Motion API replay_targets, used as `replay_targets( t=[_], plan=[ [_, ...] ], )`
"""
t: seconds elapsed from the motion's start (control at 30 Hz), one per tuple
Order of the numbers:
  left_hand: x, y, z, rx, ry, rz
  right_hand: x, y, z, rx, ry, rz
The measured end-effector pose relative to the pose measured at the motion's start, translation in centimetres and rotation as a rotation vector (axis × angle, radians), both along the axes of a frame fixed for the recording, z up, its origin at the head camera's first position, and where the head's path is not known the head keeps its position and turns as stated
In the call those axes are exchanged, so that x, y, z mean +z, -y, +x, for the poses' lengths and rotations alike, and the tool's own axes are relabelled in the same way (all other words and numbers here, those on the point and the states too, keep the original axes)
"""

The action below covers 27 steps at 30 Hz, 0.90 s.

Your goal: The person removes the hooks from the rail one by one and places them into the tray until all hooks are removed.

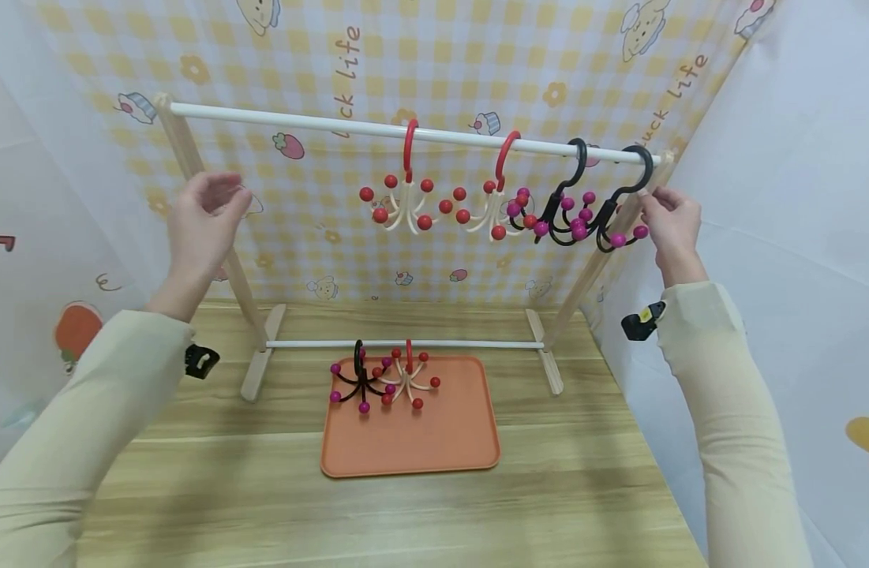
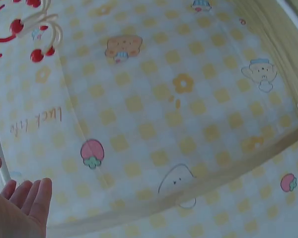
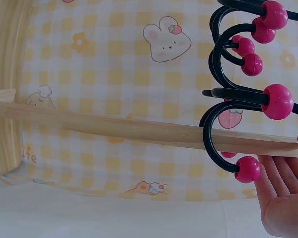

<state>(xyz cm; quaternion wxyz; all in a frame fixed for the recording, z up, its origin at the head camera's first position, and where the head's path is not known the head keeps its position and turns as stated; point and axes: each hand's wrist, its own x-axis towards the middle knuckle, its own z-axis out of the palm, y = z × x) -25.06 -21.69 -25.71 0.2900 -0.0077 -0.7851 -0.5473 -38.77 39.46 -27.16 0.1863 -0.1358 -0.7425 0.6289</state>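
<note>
The left hand (image 1: 203,221), half open and holding nothing, hangs by the left post (image 1: 241,285), while the right hand's (image 1: 676,225) bent fingers reach the black hanger (image 1: 606,214) at the rail's (image 1: 299,121) right end, grip unclear.

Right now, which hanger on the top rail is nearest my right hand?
The rightmost black hanger, beside your right hand; the other black hanger and two red-hooked hangers hang farther left along the top rail.
</note>
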Motion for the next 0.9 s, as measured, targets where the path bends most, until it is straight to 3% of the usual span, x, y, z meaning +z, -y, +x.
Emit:
replay_targets(
  t=[0.27,0.37,0.5,0.63,0.73,0.9],
  plan=[
    [0.6,2.2,-0.3,0.124,-0.053,0.095,-2.8,-3.6,-4.1,0.034,-0.079,0.009],
    [0.6,2.7,-0.3,0.131,-0.049,0.145,-3.3,-4.3,-5.0,0.035,-0.076,0.011],
    [0.3,3.2,-0.5,0.155,-0.018,0.146,-3.5,-4.6,-5.3,0.036,-0.077,0.018],
    [-0.1,3.5,-0.9,0.167,0.069,0.119,-2.9,-3.9,-4.3,0.038,-0.073,0.017],
    [-0.3,3.6,-1.2,0.165,0.133,0.101,-1.5,-2.1,-2.1,0.043,-0.038,0.009],
    [-0.4,4.0,-1.9,0.188,0.179,0.119,0.5,0.7,0.7,0.005,-0.004,-0.008]
  ],
)
